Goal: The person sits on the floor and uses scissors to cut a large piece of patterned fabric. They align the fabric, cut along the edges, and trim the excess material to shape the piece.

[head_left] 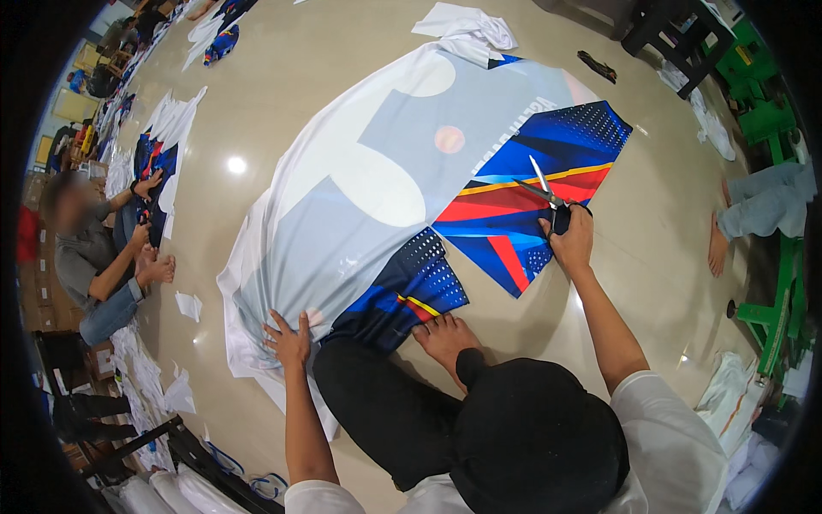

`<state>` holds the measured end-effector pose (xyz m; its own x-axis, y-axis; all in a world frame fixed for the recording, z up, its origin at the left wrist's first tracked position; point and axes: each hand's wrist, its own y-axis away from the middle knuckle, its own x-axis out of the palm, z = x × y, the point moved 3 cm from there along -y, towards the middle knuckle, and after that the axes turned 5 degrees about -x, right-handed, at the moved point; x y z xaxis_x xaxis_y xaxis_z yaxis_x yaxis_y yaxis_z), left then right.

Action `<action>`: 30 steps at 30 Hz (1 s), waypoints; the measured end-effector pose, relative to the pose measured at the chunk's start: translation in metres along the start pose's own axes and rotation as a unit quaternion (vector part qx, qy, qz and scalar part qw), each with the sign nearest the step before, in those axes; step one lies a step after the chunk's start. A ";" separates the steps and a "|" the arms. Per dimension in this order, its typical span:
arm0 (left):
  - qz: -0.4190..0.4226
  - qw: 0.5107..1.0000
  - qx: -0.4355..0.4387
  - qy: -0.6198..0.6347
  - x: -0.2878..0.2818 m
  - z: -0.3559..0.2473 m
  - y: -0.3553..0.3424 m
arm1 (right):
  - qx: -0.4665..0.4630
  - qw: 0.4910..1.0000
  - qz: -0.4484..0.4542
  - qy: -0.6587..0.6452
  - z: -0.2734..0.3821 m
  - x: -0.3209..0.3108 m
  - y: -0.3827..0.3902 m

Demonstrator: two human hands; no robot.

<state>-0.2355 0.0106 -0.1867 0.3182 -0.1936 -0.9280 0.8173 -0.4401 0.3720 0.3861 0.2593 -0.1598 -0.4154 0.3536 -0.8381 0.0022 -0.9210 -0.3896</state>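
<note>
My right hand (572, 240) grips the black handles of a pair of scissors (555, 202), whose blades are spread and point away over a printed fabric piece (514, 201) in blue, red and yellow. My left hand (289, 344) lies with fingers spread on a large white sheet of fabric (295, 257), near its left edge. Pale grey shapes show through this sheet. A dark blue printed part (398, 295) extends from the sheet beside my bare foot (449, 345). Whether the blades touch the cloth, I cannot tell.
Another person (103, 248) sits on the floor at left, handling printed cloth (158, 176). Green metal machine frames (775, 300) and someone's bare foot (717, 248) are at right. A black stool (676, 38) stands at far right. White scraps (188, 306) lie about.
</note>
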 end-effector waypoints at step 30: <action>0.151 0.785 0.587 0.127 -0.001 -0.224 0.161 | 0.245 0.862 0.252 -0.366 0.123 0.043 0.113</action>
<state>0.0036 0.1359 -0.1298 0.6203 -0.3297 -0.7118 -0.2731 -0.9414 0.1980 0.2564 0.1502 -0.1923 -0.9366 -0.1441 -0.3193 0.0397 -0.9493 0.3118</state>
